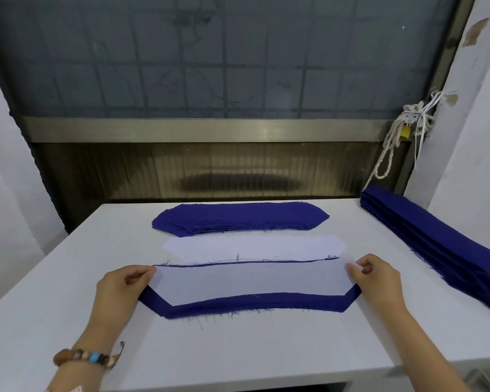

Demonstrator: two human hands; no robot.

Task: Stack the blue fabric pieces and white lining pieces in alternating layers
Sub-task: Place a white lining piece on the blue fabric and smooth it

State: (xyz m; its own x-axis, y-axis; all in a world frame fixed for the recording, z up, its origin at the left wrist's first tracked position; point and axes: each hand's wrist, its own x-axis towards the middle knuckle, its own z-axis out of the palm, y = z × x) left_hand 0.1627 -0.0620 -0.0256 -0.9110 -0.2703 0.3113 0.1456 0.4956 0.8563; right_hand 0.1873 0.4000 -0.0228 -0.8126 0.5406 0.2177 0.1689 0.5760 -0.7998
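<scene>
A beaded bracelet [85, 357] was worn on the left wrist, nearest the camera. A white tabletop [238, 349] was seen below it. On it a blue fabric piece [238, 305] was laid flat, frayed at the edges. A white lining piece [249, 281] was spread on top, with blue left showing along the near edge and both ends. Its left end was pinched by the left hand [119, 284], fingers [142, 271] curled on the corner. Its right end was pinched likewise by the right hand [376, 274]. Just beyond, more white lining [252, 246] was laid flat. Farther still, a blue stack [238, 217] was placed. A long blue pile [436, 244] was stretched along the right edge. A knotted rope [391, 142] was hung at the far right beside a window [224, 52].
</scene>
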